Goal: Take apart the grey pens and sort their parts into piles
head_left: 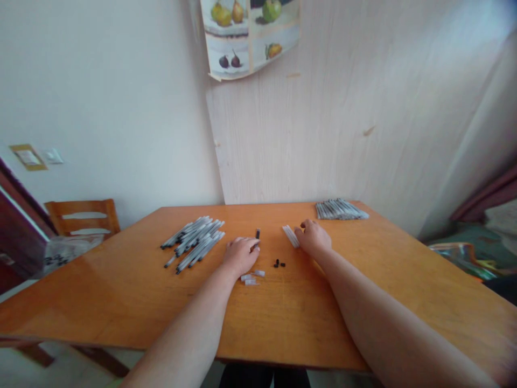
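My left hand point(241, 255) rests low over the table, its fingers bent together at a small dark piece whose kind I cannot make out. Just beyond those fingertips lies a short black piece point(258, 233). My right hand point(315, 237) is beside a few whitish plastic tubes point(291, 236); its fingers are curved and apart, with the thumb side at the tubes. Several small clear caps point(251, 281) lie nearer to me, below the left hand. A few tiny black plugs point(277, 264) sit between the two hands.
A loose pile of grey-white pens with dark ends point(196, 242) lies on the left of the wooden table point(161, 307). Another row of pens point(340, 209) is at the back right. A wooden chair point(83, 207) stands beyond the left edge; the wall borders the far edge.
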A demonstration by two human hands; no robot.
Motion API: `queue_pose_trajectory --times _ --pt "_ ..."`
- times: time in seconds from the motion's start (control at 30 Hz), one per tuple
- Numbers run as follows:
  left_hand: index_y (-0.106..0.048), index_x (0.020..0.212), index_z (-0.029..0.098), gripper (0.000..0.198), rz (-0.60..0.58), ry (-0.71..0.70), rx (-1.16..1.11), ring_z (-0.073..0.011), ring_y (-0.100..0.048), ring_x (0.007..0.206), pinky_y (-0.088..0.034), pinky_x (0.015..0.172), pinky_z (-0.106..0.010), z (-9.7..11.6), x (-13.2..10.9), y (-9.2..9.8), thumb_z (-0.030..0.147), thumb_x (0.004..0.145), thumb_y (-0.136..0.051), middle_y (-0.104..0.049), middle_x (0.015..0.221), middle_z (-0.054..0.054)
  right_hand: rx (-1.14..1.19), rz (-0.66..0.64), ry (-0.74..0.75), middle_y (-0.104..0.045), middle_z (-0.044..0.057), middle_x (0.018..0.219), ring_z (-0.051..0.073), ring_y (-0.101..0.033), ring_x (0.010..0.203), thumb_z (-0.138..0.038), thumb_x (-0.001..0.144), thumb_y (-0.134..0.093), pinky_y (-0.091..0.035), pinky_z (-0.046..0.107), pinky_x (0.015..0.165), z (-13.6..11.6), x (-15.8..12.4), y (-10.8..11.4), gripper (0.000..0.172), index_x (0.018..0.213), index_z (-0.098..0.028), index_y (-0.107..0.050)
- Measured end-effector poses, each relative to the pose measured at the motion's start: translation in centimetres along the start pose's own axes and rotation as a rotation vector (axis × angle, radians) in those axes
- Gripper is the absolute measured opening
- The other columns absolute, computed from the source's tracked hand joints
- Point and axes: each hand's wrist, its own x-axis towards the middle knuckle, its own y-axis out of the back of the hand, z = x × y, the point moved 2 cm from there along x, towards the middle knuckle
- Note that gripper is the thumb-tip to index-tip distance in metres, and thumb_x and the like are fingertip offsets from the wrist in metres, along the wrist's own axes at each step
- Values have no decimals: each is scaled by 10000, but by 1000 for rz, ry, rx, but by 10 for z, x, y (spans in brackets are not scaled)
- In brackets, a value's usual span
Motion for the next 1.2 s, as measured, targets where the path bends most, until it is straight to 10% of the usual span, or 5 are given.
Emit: queue_pose_trajectory --times 0.87,1.2 --pt "-642 992 160 217 158 167 -185 -189 -617 974 -435 864 -290 -21 10 -15 282 864 -516 -691 1041 -106 140 147 26 -685 133 960 233 -615 831 -430 936 -305 -337 288 618 -11 -7 17 425 968 -195 -657" --pt "-637 886 181 147 156 220 -178 -183 -611 916 -425 797 -279 -20 14 -17 262 851 -519 -687 965 -85 593 352 44 -673 95 768 194 -567 693 -464 883 -375 -357 277 621 -7 8 18 399 875 -166 -641"
